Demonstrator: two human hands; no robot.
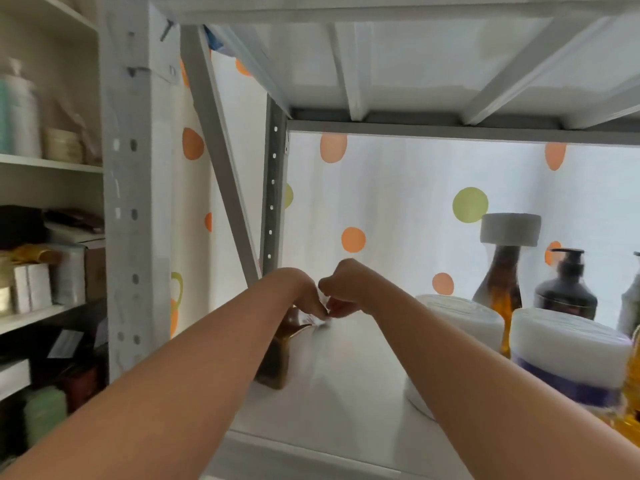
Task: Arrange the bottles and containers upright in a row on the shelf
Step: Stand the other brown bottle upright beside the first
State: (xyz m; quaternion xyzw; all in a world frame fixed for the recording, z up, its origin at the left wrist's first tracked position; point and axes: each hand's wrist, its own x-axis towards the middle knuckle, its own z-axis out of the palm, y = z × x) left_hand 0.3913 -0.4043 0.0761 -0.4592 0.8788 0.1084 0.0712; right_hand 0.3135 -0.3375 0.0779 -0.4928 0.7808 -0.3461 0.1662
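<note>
A white metal shelf (346,393) is carrying everything, with a dotted curtain (398,209) hanging behind its back edge. Two white round containers are sitting near the right edge: the one with the purple band (568,355) nearer the front, the plain one (460,317) just behind it. Farther back toward the right rear corner, an amber bottle with a wide grey cap (507,271) is standing upright beside a dark pump bottle (566,289). Near the left edge, a brown bottle (277,358) is standing upright, partly hidden by the forearm. The left hand (304,296) and right hand (341,289) are meeting above it, fingertips pinching something small and clear at its top; what exactly is too blurred to tell.
</note>
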